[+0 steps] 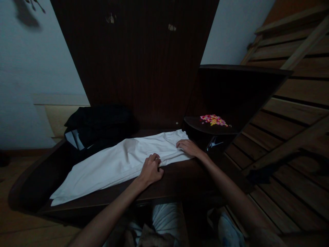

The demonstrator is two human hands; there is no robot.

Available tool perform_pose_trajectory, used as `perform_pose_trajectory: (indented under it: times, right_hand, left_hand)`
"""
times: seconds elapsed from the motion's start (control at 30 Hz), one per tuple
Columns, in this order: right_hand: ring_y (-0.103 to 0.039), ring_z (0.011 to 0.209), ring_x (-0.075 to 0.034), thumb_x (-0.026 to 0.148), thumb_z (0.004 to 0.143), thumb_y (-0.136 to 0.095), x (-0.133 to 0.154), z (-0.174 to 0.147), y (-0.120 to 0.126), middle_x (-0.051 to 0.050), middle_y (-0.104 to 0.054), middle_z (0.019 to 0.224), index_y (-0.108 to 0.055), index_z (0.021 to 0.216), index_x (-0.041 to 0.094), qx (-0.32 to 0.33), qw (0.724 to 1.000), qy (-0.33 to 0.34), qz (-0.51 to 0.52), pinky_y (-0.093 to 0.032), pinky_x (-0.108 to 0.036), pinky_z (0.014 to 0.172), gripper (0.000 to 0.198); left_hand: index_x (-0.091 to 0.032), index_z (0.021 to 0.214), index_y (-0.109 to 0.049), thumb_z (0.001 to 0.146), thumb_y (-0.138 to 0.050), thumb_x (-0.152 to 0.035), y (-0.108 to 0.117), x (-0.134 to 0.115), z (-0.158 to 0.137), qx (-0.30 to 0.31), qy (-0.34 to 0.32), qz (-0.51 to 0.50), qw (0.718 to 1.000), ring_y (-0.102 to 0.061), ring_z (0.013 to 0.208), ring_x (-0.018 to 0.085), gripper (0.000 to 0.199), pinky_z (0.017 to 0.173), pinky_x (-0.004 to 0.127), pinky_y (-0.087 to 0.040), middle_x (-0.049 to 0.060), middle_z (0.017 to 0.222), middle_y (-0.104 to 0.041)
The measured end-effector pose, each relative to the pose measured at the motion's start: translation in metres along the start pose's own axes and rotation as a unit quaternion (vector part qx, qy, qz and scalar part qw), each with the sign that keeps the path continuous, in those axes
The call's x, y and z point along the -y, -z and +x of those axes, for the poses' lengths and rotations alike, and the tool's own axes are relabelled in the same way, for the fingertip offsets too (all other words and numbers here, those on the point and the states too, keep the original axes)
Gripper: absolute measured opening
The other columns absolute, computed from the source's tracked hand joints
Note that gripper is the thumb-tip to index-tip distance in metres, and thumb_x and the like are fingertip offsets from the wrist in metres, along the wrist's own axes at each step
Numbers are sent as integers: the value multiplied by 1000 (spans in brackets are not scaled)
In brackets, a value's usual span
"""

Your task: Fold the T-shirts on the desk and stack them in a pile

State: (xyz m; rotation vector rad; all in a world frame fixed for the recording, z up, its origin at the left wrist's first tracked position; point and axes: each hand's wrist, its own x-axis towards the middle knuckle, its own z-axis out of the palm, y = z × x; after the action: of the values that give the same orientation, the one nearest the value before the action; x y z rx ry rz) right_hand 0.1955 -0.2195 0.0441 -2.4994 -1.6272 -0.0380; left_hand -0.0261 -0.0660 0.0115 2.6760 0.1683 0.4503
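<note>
A long white garment (113, 163), which looks like trousers folded lengthwise, lies along a dark wooden bench top (180, 178). My left hand (151, 169) is at its near edge, right of the middle, with bent fingers closed on the cloth and the thumb low at the side. Farther right, my right hand (189, 148) rests on the garment's right end, its fingers stretched over the fabric and slightly bent; its thumb is hidden. Creases run through the cloth around both hands.
A dark folded garment (100, 127) lies behind at the left. On a curved shelf (192, 121) at the right is a pile of small colourful pieces (213, 119). A tall dark panel (144, 61) rises behind the bench, and a slatted wooden frame (295, 116) stands at the right.
</note>
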Motion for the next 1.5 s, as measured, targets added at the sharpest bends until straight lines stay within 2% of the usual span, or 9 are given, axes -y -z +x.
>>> perform_pose_trajectory:
  times: [0.2, 0.33, 0.6, 0.93, 1.03, 1.13, 1.23, 1.33, 1.5]
  right_hand:
    - [-46, 133, -19, 27, 99, -30, -2, 61, -13, -11, -51, 144, -55, 135, 12, 10, 998, -68, 13, -31, -29, 111, 46]
    - [-42, 137, -22, 29, 100, -28, -6, 86, -24, -10, -41, 151, -51, 140, 13, 70, 991, -113, -23, -32, -33, 112, 48]
    - [-40, 138, -25, 33, 100, -26, -26, 103, -27, -12, -35, 153, -42, 146, 17, 106, 980, -167, -36, -33, -42, 111, 51]
    - [-29, 143, -28, 33, 100, -27, -29, 115, -32, -12, -23, 158, -36, 149, 15, 128, 973, -194, -16, -27, -47, 114, 53]
    - [-22, 146, -28, 38, 101, -25, -27, 108, -31, -10, -19, 160, -31, 151, 18, 130, 972, -194, -3, -24, -50, 115, 54]
    - [-19, 147, -26, 39, 100, -28, -28, 93, -28, -10, -25, 159, -37, 149, 17, 70, 983, -162, 43, -20, -46, 117, 54]
    - [-36, 140, -23, 26, 94, -40, -33, 63, -23, -10, -43, 150, -51, 139, 17, -23, 988, -92, 122, -27, -40, 116, 48]
    - [-54, 125, -22, 15, 79, -50, -40, 20, -18, -8, -60, 134, -62, 127, 19, -50, 981, 9, 188, -39, -40, 108, 50]
    - [-56, 120, -23, 10, 68, -55, -35, -44, -18, -9, -64, 127, -63, 121, 19, -64, 986, 84, 127, -42, -44, 105, 54]
  left_hand:
    - [-19, 85, -66, 86, -57, -23, -3, 3, 0, -15, 30, -56, 998, -55, 107, 24, 10, 93, 41, -44, 9, 112, -60]
    - [-19, 84, -64, 82, -59, -14, -1, 4, -2, 0, 2, -46, 999, -53, 109, 23, 8, 94, 40, -43, 8, 116, -59]
    - [-18, 87, -65, 79, -49, -3, 4, 3, 17, -1, -42, 66, 997, -50, 107, 26, 23, 91, 43, -42, 11, 114, -59]
    - [-19, 89, -69, 81, -56, -16, 6, -6, 5, 64, -93, 77, 991, -48, 110, 29, 16, 92, 45, -41, 11, 117, -55]
    - [-20, 100, -69, 85, -55, -23, 10, -4, -4, 81, -109, 77, 988, -48, 111, 29, 21, 94, 44, -42, 13, 119, -54]
    - [-21, 113, -64, 86, -51, -20, 14, 1, -11, 84, -120, 72, 987, -50, 109, 26, 30, 95, 41, -43, 12, 119, -54]
    - [-22, 113, -62, 87, -50, -15, 17, 5, -11, 78, -104, 72, 989, -51, 108, 25, 30, 95, 40, -43, 11, 120, -54]
    - [-22, 111, -60, 86, -50, -12, 19, 6, -2, 81, -104, 88, 987, -52, 107, 25, 28, 94, 39, -44, 11, 118, -55]
    - [-20, 105, -58, 90, -44, -11, 16, 6, 13, 88, -115, 112, 983, -55, 102, 24, 22, 90, 37, -47, 10, 109, -57]
